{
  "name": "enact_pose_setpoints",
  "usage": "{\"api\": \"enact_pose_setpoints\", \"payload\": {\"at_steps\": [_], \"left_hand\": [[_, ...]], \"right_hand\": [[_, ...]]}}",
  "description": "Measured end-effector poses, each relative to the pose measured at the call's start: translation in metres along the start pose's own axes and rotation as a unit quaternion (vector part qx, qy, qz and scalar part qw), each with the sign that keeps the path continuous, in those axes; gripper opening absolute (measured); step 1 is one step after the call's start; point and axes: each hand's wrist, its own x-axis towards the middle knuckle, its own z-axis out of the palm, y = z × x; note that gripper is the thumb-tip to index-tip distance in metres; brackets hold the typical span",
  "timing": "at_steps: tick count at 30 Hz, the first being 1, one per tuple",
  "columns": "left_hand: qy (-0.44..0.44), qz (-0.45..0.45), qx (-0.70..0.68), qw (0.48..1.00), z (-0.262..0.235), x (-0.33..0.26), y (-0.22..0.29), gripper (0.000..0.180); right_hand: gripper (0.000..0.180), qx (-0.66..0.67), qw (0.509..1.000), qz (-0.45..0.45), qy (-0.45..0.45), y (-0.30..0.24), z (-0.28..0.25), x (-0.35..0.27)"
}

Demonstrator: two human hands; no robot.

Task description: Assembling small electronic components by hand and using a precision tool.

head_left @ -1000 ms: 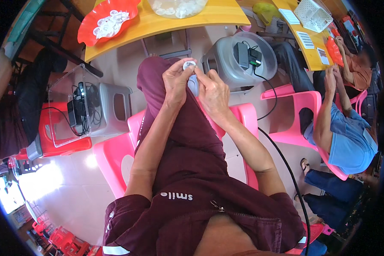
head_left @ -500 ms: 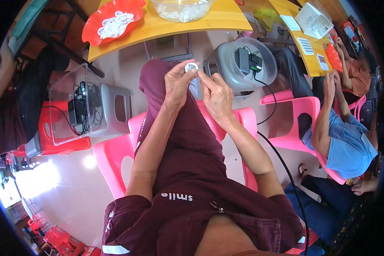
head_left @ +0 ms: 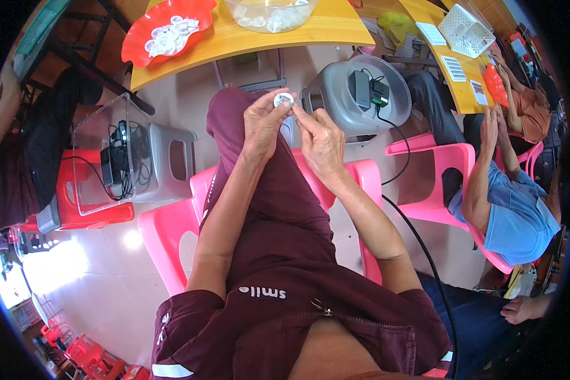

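Between the thumb and fingers of my left hand [head_left: 261, 130] is a small round white piece [head_left: 280, 97] with a greyish centre. My right hand [head_left: 323, 140] is closed beside it, its fingertips meeting the lower right edge of the piece. Whatever those right fingertips pinch is too small to make out. Both hands are above my knee, short of the wooden table [head_left: 335, 25]. On that table a red scalloped dish [head_left: 133, 50] holds a heap of white pieces [head_left: 171, 38]. Beside it, a clear bowl [head_left: 250, 23] contains more white pieces.
Right of my hands, a clear tub [head_left: 396, 104] with black adapters rests on a grey stool [head_left: 332, 95]. A black cable [head_left: 418, 234] runs past my right arm. At left, a clear box [head_left: 85, 164] holds cables. People sit on both sides; pink chairs [head_left: 437, 152] stand at right.
My hands stay almost in place, with the white piece shifting very slightly. At the lower right, another person's legs and hand have moved, and a sandalled foot has gone from sight.
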Motion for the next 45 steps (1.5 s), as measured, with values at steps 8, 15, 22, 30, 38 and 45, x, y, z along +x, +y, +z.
{"api": "enact_pose_setpoints", "payload": {"at_steps": [8, 15, 22, 30, 38, 45], "left_hand": [[-0.001, 0.001, 0.003, 1.000, -0.001, 0.000, -0.002, 0.026], [-0.008, -0.002, -0.005, 1.000, -0.002, 0.000, -0.001, 0.026], [-0.016, -0.004, -0.009, 1.000, -0.002, 0.000, -0.001, 0.026], [-0.008, -0.011, 0.009, 1.000, -0.004, 0.002, -0.002, 0.026], [0.021, -0.020, 0.022, 0.999, 0.001, 0.001, 0.000, 0.025], [0.005, -0.019, 0.012, 1.000, -0.002, 0.002, -0.001, 0.025]], "right_hand": [[0.028, 0.001, 1.000, 0.004, 0.009, -0.001, 0.001, -0.001], [0.030, 0.009, 1.000, -0.002, -0.004, 0.001, -0.003, 0.002], [0.030, 0.002, 1.000, -0.004, -0.017, 0.002, -0.005, 0.002], [0.032, -0.053, 0.998, -0.018, -0.029, 0.001, -0.005, 0.002], [0.032, -0.067, 0.997, -0.031, -0.029, 0.002, -0.005, 0.003], [0.031, -0.010, 0.998, -0.016, -0.052, 0.007, -0.008, 0.004]]}}
